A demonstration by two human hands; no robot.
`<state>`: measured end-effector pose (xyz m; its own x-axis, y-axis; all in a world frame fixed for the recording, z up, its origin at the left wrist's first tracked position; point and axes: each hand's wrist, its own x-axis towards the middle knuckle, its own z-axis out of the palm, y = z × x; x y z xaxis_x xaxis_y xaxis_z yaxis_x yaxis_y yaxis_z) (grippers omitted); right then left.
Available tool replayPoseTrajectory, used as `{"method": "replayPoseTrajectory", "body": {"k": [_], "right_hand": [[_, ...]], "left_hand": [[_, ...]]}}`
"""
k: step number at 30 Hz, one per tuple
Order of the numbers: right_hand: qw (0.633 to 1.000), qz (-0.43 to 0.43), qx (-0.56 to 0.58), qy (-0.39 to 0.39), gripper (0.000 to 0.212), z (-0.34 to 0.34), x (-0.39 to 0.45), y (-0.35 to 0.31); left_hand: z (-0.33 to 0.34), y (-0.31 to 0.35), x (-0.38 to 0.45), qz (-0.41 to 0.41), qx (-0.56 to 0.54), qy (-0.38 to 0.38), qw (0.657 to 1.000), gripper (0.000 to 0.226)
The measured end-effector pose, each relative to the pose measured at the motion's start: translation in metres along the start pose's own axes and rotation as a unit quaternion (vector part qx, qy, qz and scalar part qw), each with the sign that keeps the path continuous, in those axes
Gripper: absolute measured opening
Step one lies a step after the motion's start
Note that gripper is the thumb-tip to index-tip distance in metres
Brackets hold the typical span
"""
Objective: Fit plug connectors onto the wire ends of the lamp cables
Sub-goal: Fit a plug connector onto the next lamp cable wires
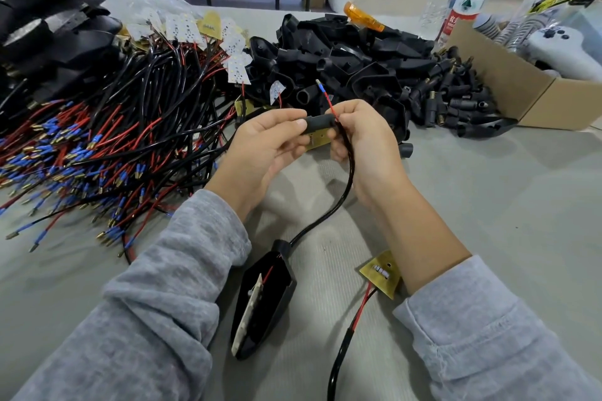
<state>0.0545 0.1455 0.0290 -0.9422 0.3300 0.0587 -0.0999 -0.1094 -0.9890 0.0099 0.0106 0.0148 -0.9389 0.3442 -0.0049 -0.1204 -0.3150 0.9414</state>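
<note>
1. Now the left hand (264,143) is gripping a black plug connector (317,125), fingers curled round it, its long axis lying crosswise toward the right hand (361,140).
2. Right fingers are pinching the lamp cable (348,179) just beside the connector's end.
3. Its red wire end (327,98) is sticking up beyond the connector, above the worktop (488,205), so the right hand is likely nearer to feed it.

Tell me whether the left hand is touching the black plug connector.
Touching. In the head view the left hand grips the black plug connector, its thumb lying along the top and its fingers curled beneath, with no gap visible.
</note>
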Motion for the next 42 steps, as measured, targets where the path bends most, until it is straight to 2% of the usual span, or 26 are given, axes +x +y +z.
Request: {"method": "replayPoseTrajectory", "body": {"k": [8, 14, 20, 24, 30, 37, 42], "right_hand": [[0.991, -0.073, -0.109, 0.039, 0.022, -0.002, -0.003, 0.004], [0.977, -0.121, -0.177, 0.006, 0.026, 0.003, -0.006, 0.005], [0.971, -0.112, -0.209, -0.008, 0.012, 0.007, -0.009, 0.004], [0.968, -0.109, -0.225, -0.009, 0.005, 0.009, -0.009, 0.002], [0.968, -0.108, -0.225, -0.013, 0.006, 0.011, -0.009, 0.002], [0.964, -0.102, -0.243, -0.036, 0.009, 0.008, -0.008, 0.003], [0.963, -0.078, -0.255, -0.038, 0.004, 0.006, -0.007, 0.005]], "left_hand": [[0.0, 0.001, 0.001, -0.013, 0.033, 0.05, 0.998, 0.011], [0.0, -0.002, -0.001, 0.001, 0.07, 0.004, 0.998, 0.013], [0.002, -0.002, -0.002, 0.04, 0.065, 0.023, 0.997, 0.027], [0.002, -0.001, 0.0, 0.077, 0.055, 0.061, 0.994, 0.018], [0.001, 0.0, 0.002, 0.109, 0.059, 0.112, 0.986, 0.019], [-0.005, 0.002, 0.004, 0.111, -0.017, 0.195, 0.974, 0.028], [-0.003, -0.001, 0.002, 0.107, 0.013, 0.177, 0.978, 0.024]]}}
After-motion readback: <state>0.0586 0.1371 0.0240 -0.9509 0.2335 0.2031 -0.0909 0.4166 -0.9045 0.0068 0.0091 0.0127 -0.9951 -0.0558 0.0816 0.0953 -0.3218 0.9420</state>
